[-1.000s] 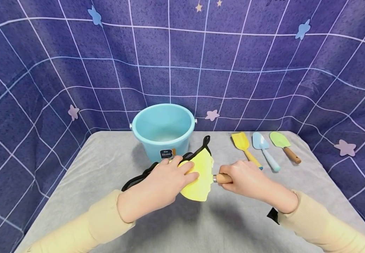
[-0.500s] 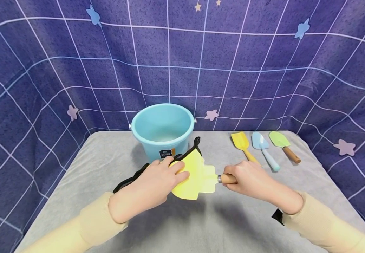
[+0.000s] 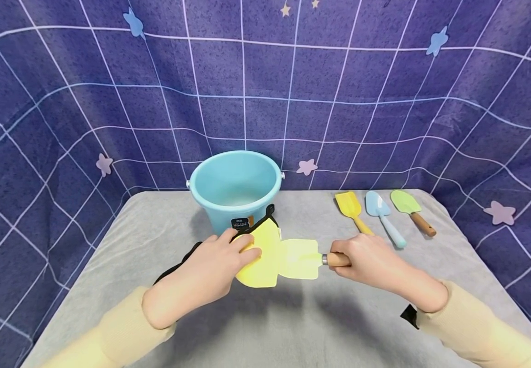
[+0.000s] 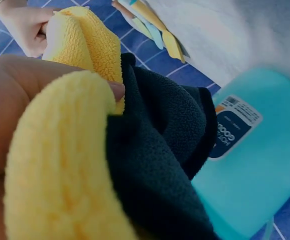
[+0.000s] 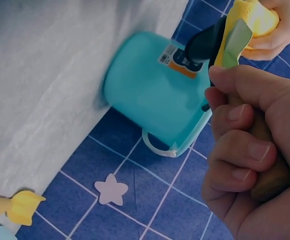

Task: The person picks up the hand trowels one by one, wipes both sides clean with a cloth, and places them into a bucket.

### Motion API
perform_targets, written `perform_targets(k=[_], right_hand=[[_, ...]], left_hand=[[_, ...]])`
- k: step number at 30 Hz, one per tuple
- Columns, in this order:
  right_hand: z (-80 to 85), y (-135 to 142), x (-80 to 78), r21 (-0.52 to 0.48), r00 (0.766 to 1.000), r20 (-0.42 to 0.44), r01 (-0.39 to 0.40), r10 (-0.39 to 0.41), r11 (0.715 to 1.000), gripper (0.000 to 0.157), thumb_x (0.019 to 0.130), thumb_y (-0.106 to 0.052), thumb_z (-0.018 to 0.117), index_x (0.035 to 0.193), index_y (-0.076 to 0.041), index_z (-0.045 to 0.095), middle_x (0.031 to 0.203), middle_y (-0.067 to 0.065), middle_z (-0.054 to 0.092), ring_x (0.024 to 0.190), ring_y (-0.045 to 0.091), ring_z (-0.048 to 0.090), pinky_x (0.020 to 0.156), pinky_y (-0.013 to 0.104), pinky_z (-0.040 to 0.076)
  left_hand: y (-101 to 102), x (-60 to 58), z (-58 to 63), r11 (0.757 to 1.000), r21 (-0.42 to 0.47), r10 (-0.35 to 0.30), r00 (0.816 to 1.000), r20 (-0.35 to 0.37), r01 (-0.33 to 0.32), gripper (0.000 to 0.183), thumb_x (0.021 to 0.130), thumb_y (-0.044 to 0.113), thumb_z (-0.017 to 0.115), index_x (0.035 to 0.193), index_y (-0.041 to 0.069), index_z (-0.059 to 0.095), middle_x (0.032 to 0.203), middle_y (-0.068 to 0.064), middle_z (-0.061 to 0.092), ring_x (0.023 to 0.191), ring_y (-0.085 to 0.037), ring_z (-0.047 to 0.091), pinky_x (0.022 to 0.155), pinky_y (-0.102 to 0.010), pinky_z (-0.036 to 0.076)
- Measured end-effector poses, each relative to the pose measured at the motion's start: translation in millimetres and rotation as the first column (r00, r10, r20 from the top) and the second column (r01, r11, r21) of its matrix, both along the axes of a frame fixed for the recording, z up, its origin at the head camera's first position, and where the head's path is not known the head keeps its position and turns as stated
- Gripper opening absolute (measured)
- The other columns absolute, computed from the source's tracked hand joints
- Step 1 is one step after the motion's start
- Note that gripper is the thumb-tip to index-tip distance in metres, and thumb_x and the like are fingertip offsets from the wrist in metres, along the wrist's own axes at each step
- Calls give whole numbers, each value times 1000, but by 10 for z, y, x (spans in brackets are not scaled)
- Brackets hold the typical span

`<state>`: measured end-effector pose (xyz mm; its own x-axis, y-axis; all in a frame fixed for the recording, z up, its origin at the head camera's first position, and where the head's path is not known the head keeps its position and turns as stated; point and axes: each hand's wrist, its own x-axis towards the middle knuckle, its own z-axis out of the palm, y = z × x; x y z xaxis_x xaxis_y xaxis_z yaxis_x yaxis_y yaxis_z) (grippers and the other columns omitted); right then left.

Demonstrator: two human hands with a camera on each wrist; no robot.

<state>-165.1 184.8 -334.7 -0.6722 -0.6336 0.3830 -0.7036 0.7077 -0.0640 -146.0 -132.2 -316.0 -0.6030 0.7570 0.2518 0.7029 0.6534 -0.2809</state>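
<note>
My left hand (image 3: 210, 268) grips a fluffy cloth (image 3: 260, 255), yellow on one face and dark grey with black edging on the other. In the left wrist view the cloth (image 4: 80, 165) bunches over the fingers. My right hand (image 3: 371, 260) holds a small hand shovel (image 3: 299, 259) by its wooden handle, fingers curled round it. Pale yellow-green in the head view, its blade points left, and the far end meets the cloth's edge. The right wrist view shows the shovel's blade (image 5: 237, 42) greener, against the cloth. Both hands are raised over the table.
A light-blue bucket (image 3: 216, 217) stands behind my left hand on the grey-covered table (image 3: 265, 332). At the back right lie a yellow shovel (image 3: 350, 205), a blue trowel (image 3: 387, 222) and a green trowel (image 3: 410, 207). A star-patterned curtain (image 3: 265, 76) hangs behind.
The left hand has drawn the cloth leftward along the shovel, so much more of the blade shows. My right hand has shifted slightly right, still holding the handle.
</note>
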Motion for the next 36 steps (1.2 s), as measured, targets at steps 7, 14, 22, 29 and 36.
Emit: perform_targets(k=[7, 14, 22, 29, 36], right_hand=[[-12, 15, 8, -2, 1000, 2, -6, 6, 1000, 40, 68, -12, 72, 59, -24, 35, 59, -18, 15, 52, -3, 22, 44, 16, 18], [-9, 11, 10, -8, 1000, 17, -15, 15, 1000, 39, 68, -10, 71, 59, -24, 35, 59, -18, 16, 52, -4, 22, 45, 16, 19], [-1, 10, 1, -16, 999, 26, -19, 20, 1000, 40, 67, -10, 72, 60, -24, 34, 60, -18, 15, 52, -3, 23, 44, 16, 19], [4, -7, 6, -27, 999, 14, -42, 42, 999, 42, 67, -9, 70, 60, -22, 32, 62, -18, 12, 53, -4, 21, 46, 16, 17], [-3, -20, 6, -32, 998, 23, -58, 58, 998, 42, 68, -9, 70, 60, -22, 31, 63, -18, 11, 54, -4, 20, 48, 16, 16]], left_hand=[[-127, 16, -45, 999, 40, 10, 1000, -7, -10, 56, 60, -4, 69, 108, 21, 59, 107, -1, 54, 88, -27, 53, 55, -31, 40], [-211, 26, -54, 997, 69, 30, 999, 14, -31, 53, 62, -6, 67, 107, 21, 59, 105, 0, 53, 87, -27, 52, 55, -32, 40], [-222, 91, 59, 994, 109, 29, 1000, -1, -28, 56, 60, -7, 65, 107, 21, 58, 108, 1, 52, 90, -26, 52, 54, -35, 44], [-177, 152, 229, 988, 150, 24, 1000, -17, -21, 58, 59, -3, 70, 112, 20, 58, 114, -1, 54, 93, -27, 53, 56, -38, 48], [-90, 186, 369, 982, 187, -13, 999, -32, 19, 58, 62, -1, 68, 115, 19, 57, 119, -2, 53, 98, -26, 51, 60, -39, 48]])
